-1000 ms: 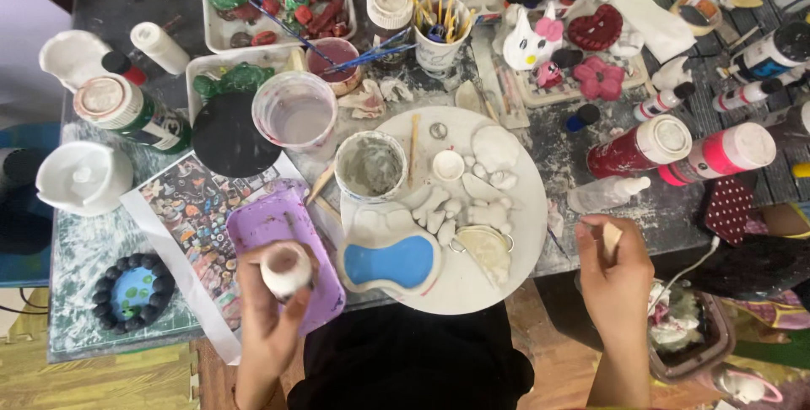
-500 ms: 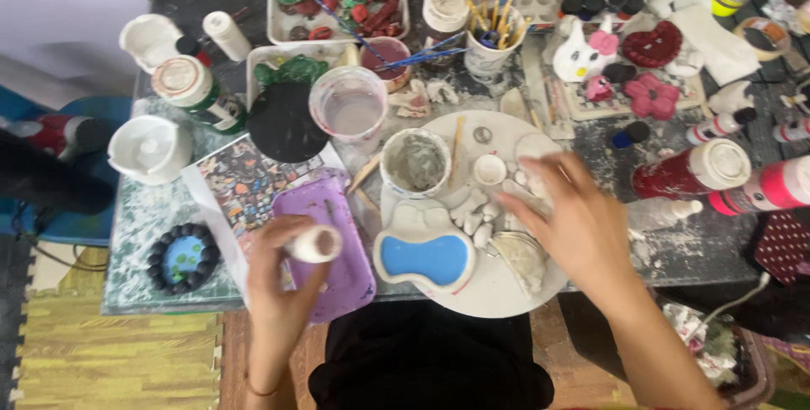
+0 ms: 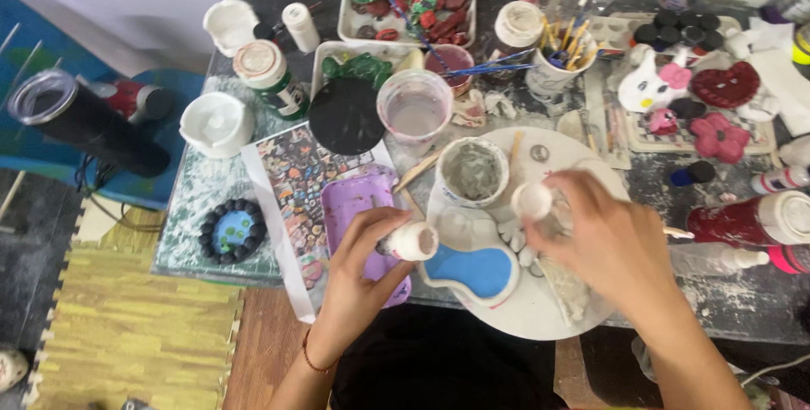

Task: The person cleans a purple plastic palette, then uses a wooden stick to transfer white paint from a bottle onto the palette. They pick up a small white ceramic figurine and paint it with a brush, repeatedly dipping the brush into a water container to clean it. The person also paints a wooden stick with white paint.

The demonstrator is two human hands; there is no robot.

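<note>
Two hands over crowded plate, cup between

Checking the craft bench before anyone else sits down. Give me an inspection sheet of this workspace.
Surface: dark table, paint-smeared.
Job's things: small white bottle in left hand; white cap at right hand; white plate with blue-filled mould.
Clutter: purple tray, cup of brushes, red bottle, black disc.
Fingers: left wrapped round bottle; right around cap.
Cables: one at left table edge.
Surroundings: yellow floor mat, black tumbler.
</note>
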